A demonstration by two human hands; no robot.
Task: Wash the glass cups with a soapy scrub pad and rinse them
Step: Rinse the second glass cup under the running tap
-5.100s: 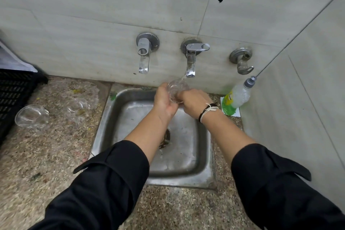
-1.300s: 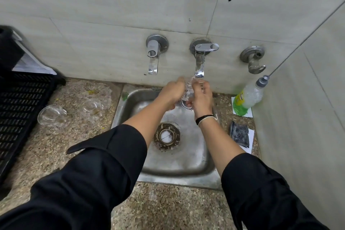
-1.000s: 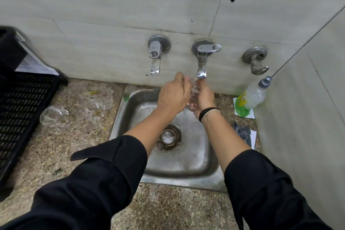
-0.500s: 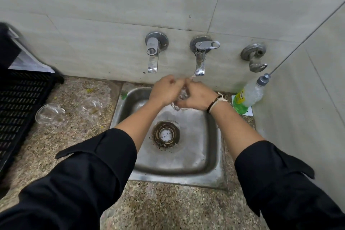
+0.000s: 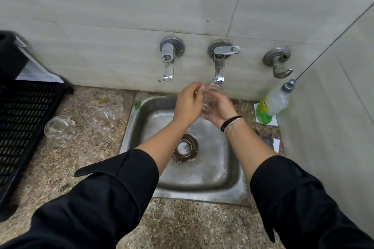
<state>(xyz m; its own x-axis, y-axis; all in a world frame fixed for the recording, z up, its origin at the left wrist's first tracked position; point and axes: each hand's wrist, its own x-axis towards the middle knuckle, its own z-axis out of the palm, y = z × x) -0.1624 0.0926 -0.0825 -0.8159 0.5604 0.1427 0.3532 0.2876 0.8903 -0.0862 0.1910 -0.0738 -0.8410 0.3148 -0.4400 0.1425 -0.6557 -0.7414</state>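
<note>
At upper centre, the glass cup [image 5: 209, 97] sat under the middle tap's spout [image 5: 219, 76]. The left hand [image 5: 189, 105] pinched its rim; the right hand [image 5: 219, 112] cradled it with curled fingers. Rinsing well probably meant turning it slowly, gripping firmly against slipperiness.

Hard to see clearly: the glass cup [image 5: 210, 97] held between the left hand [image 5: 187, 105] and the right hand [image 5: 219, 110], see-through and blurry, lower part covered by both. Can't tell if water runs from the tap [image 5: 219, 66] just above the grip. Right of the grip, scrub pad [image 5: 267, 139] mostly hidden behind the right arm. Far left of the grip, black crate [image 5: 22, 119] cut off by the edge.
</note>
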